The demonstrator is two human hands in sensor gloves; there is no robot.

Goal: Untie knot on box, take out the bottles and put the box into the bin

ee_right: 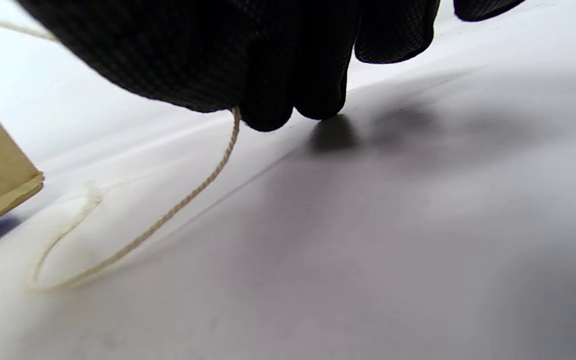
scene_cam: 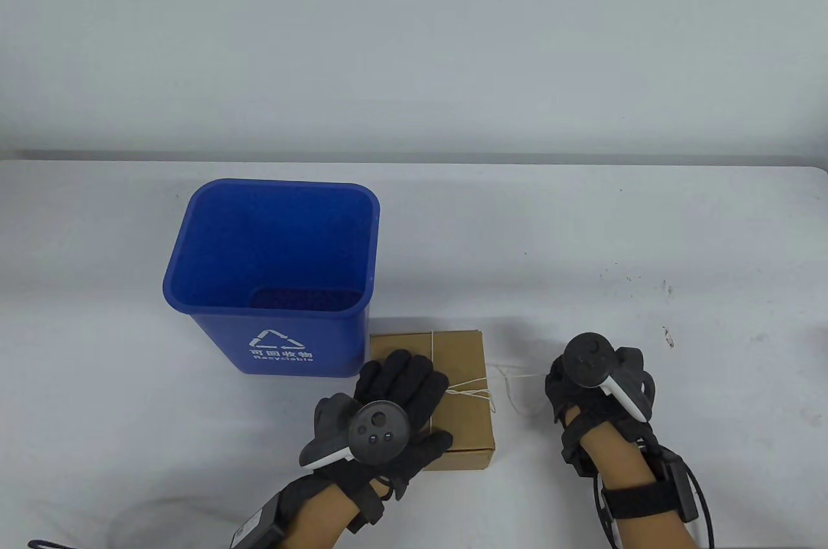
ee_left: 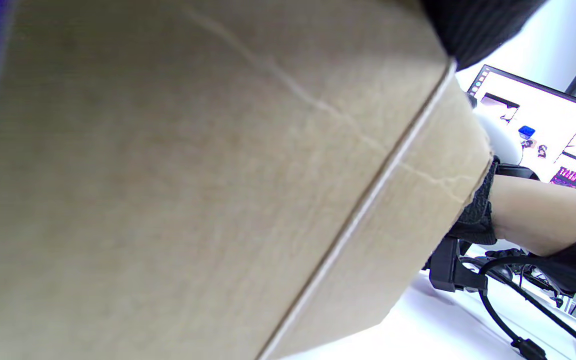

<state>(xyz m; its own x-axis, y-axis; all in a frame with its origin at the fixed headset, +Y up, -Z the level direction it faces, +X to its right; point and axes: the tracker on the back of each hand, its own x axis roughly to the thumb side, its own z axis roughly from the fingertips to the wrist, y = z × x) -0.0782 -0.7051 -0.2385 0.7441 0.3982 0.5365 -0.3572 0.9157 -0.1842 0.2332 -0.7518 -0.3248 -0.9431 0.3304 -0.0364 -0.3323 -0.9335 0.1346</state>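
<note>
A brown cardboard box (scene_cam: 459,368) lies flat on the table, tied with thin pale string (scene_cam: 475,386) that crosses on its lid. My left hand (scene_cam: 404,384) rests flat on the box's left half, fingers spread. To the right of the box, my right hand (scene_cam: 563,384) pinches the string's free end, which runs taut from the knot. In the right wrist view the string (ee_right: 168,215) leaves my curled fingers (ee_right: 268,107) and loops over the table. The box (ee_left: 193,190) fills the left wrist view. No bottles show.
A blue recycling bin (scene_cam: 275,271) stands open just behind and left of the box, touching its far left corner. The white table (scene_cam: 582,238) runs wide to the right and behind. A monitor (ee_left: 543,130) shows in the left wrist view.
</note>
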